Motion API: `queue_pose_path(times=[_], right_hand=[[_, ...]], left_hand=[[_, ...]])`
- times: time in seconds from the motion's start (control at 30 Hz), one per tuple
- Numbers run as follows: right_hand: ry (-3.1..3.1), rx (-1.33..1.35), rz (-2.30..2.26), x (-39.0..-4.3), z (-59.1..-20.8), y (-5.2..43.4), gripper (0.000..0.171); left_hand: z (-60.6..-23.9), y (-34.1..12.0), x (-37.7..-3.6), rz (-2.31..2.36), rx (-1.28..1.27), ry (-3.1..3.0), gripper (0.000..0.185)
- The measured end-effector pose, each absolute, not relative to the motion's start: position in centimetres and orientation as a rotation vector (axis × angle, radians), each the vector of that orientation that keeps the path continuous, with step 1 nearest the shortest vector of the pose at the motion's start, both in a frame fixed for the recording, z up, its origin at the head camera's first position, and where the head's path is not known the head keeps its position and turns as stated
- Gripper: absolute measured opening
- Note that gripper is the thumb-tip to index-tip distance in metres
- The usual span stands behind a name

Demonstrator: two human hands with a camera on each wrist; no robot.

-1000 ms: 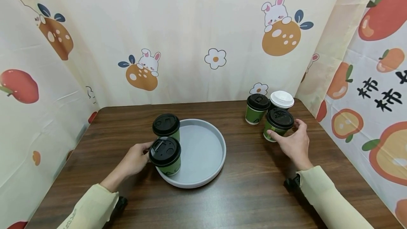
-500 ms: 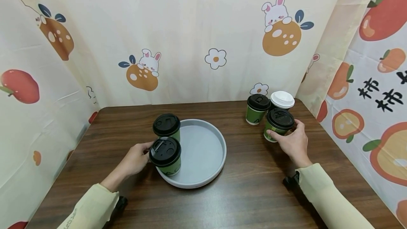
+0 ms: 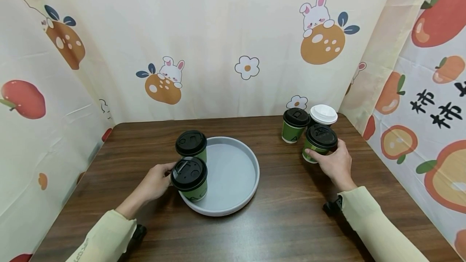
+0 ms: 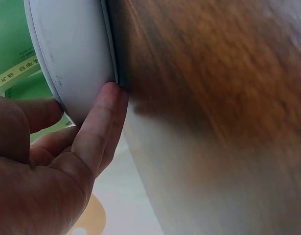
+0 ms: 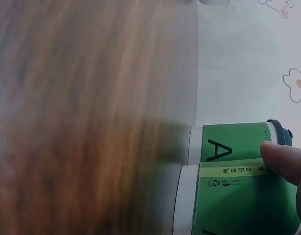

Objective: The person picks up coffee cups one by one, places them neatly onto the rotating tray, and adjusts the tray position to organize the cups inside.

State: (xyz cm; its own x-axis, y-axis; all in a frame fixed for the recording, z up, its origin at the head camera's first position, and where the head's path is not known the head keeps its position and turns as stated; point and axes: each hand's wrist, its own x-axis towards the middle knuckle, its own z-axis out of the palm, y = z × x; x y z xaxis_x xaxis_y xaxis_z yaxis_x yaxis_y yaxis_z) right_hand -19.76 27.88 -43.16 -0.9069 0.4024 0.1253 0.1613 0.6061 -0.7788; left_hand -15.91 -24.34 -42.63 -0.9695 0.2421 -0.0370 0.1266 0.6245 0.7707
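Observation:
At the left, my left hand [image 3: 155, 180] pinches the rim of a round grey tray [image 3: 233, 177]. In the left wrist view, the fingers [image 4: 94, 129] lie along the tray's side wall [image 4: 74, 49], with the thumb at its upper edge. Two green paper cups with black lids, a near one [image 3: 189, 177] and a far one [image 3: 191, 144], stand on the tray's left part. To the right, my right hand [image 3: 337, 165] grips a black-lidded green paper cup [image 3: 318, 142]. Its thumb [image 5: 285, 161] lies on the green side in the right wrist view; the other fingers are mostly hidden.
Behind the gripped cup stand another black-lidded green cup [image 3: 292, 126] and a white-lidded cup [image 3: 323, 114], close together. The brown wooden table [image 3: 255, 229] ends at printed cloth walls [image 3: 218, 43] at the back and both sides.

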Motion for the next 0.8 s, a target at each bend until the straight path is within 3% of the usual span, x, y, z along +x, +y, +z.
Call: queue_pose_path(times=[0.8], right_hand=[[-2.575,-0.425,1.13,-19.09,-42.88,27.4,0.089]], left_hand=[[-42.6,-24.25,-16.02,1.227,0.311,2.743,0.041]])
